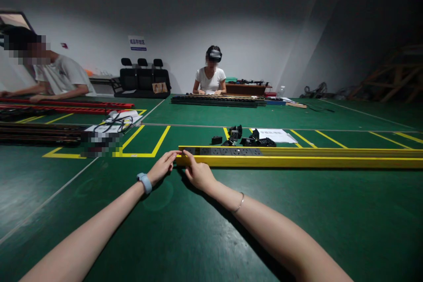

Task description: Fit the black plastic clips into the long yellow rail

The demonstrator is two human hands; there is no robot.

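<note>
A long yellow channel [297,161] lies across the green table and runs out of view on the right. Black socket modules [228,151] sit in a row inside its left part. My left hand [162,167] reaches the channel's left end with fingers stretched out, their tips touching the end. My right hand [201,175] is at the same end. Its index finger is hooked over the front wall while the other fingers curl against the front, gripping the channel there. Any small part under the fingertips is hidden. Behind the channel lie several loose black parts [235,133].
A white paper sheet [276,135] lies beyond the channel. Dark rails [39,134], red rails [109,106] and a cable [120,119] occupy the left. One co-worker [210,80] sits opposite behind black rails [214,100]; another person [62,75] leans over the far left.
</note>
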